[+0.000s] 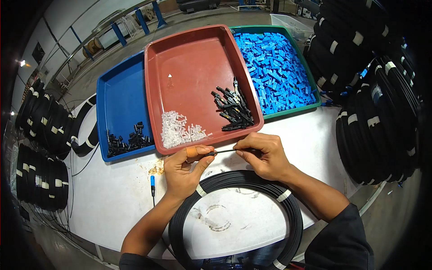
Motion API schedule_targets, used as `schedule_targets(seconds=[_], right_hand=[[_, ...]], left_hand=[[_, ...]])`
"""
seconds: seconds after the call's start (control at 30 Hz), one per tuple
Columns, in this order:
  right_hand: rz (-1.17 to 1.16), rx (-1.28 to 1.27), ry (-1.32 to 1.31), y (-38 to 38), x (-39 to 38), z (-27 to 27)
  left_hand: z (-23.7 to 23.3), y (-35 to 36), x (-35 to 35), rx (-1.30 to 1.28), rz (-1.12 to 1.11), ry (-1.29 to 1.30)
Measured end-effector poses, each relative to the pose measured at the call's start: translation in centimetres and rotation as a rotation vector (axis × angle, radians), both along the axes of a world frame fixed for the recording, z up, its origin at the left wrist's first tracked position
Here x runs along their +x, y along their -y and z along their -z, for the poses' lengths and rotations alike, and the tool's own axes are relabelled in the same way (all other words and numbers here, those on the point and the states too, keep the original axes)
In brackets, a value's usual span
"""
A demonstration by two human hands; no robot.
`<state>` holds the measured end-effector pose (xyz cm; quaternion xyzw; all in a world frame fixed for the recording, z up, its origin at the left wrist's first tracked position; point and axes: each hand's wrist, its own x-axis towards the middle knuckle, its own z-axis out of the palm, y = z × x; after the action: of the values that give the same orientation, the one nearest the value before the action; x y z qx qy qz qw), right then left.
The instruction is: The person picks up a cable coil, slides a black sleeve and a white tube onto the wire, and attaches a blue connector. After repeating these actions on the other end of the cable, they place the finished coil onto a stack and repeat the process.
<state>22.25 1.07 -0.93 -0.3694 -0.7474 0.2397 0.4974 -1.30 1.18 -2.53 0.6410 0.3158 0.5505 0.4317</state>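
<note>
My left hand (183, 168), with an orange wrap on its index finger, pinches a small black piece (212, 154) between thumb and fingertips. A thin black cable (226, 151) runs from that piece to my right hand (266, 157), whose thumb and fingers are closed on it. Much of the small piece is hidden by my fingers. Under both hands lies a coil of black cable (294, 220) bound with white tape. A blue connector (153, 181) on a cable end rests on the table left of my left hand.
Beyond my hands stand a red tray (189, 67) with white sleeves and black connector parts, a blue tray (121, 96) with small black parts, and a green tray (288, 112) full of blue pieces. Stacked cable coils (380, 130) flank the white table (103, 198).
</note>
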Motion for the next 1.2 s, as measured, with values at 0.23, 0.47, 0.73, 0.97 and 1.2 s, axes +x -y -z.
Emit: schedule_targets(seconds=[0.23, 0.47, 0.73, 0.97, 1.2], right_hand=[[-0.033, 0.006, 0.007, 0.01, 0.07, -0.17], [-0.084, -0.236, -0.057, 0.03, 0.44, -0.46], [-0.114, -0.252, -0.063, -0.02, 0.54, -0.67], [-0.141, -0.341, -0.144, -0.19, 0.53, -0.25], [-0.057, -0.246, -0.039, 0.17, 0.27, -0.64]], left_hand=[[-0.06, -0.03, -0.01, -0.030, -0.004, 0.000], [0.07, -0.11, -0.04, -0.001, 0.011, 0.001], [0.02, -0.07, 0.11, -0.049, 0.016, 0.018], [-0.19, 0.06, 0.14, -0.103, 0.057, 0.031], [0.19, -0.08, 0.08, -0.063, 0.078, 0.016]])
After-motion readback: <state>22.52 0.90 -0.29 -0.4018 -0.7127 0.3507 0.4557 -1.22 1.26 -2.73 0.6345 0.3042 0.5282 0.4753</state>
